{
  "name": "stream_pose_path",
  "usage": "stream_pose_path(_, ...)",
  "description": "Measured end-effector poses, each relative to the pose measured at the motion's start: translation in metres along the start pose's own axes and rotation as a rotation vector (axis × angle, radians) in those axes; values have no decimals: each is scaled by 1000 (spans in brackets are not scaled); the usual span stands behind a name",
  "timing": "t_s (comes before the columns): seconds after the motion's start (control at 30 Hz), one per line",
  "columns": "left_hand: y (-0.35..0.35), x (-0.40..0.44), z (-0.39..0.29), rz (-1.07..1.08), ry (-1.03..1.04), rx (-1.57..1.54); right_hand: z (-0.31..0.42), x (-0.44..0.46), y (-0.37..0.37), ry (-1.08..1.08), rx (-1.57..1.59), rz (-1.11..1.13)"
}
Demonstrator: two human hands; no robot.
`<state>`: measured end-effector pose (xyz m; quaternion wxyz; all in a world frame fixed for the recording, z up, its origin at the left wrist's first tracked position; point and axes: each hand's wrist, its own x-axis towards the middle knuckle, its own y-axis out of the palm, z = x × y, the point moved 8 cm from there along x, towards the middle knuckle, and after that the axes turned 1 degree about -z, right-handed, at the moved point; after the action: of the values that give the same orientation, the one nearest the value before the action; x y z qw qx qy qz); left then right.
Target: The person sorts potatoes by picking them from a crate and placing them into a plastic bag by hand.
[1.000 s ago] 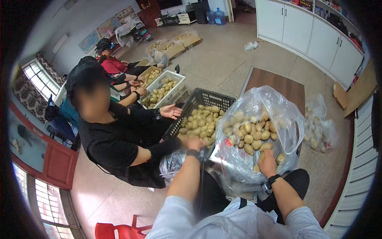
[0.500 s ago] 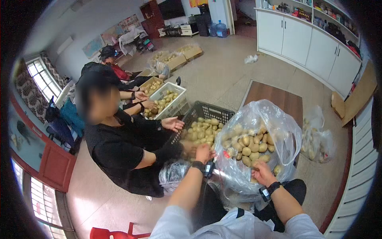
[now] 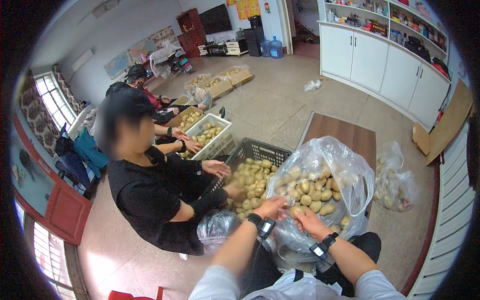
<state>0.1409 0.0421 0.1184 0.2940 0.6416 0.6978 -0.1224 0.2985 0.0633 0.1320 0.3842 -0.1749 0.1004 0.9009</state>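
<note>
The person's right hand [image 3: 311,223] has its thumb and fingers closed on a single potato [image 3: 296,212], held at the near side of a large clear plastic bag [image 3: 357,170]. The bag gapes open, showing a heap of loose potatoes [image 3: 316,195] inside, and it overlaps the near end of a brown wooden board [image 3: 345,137]. The left hand [image 3: 271,207] is just beside that potato, at the bag's left edge, with its fingertips toward the right; whether they pinch the plastic or anything else cannot be told. A dark band with a small device sits on each wrist. Left of the bag, a black plastic crate [image 3: 264,150] holds more potatoes. A co-worker in black sits beside it, one hand [image 3: 216,168] spread palm up at its rim, the other [image 3: 234,190] blurred over the potatoes. Behind the crate is a white plastic crate [image 3: 226,134] of potatoes, with other people's hands at its far-left side, and further back stand open cardboard boxes [image 3: 220,89]. Another filled clear bag [image 3: 395,186] lies on the floor to the right, below white cabinets [image 3: 382,70].
</note>
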Motion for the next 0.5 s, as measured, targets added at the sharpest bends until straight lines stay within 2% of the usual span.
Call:
stream_pose_path(0.03, -6, 15, 12, 0, 1, 0, 5, 0, 4, -16, -16, 13)
stream_pose_path(0.07, -7, 35, 7, 102, 405, 334, 9, 0, 7, -31, -32, 26)
stream_pose_path(0.13, 12, 18, -12, 203, 808, 669, 12, 2, 10, -59, -49, 44)
stream_pose_path(0.2, 32, -3, 1, 297, -65, -16, 19, 0, 14, -86, -66, 61)
stream_pose_path(0.37, 32, -8, -3, 223, -11, 46, 21, 6, 4, -192, -192, -54)
stream_pose_path(0.5, 22, -6, -5, 154, -20, 144, -5, 15, -12, -231, -144, -85)
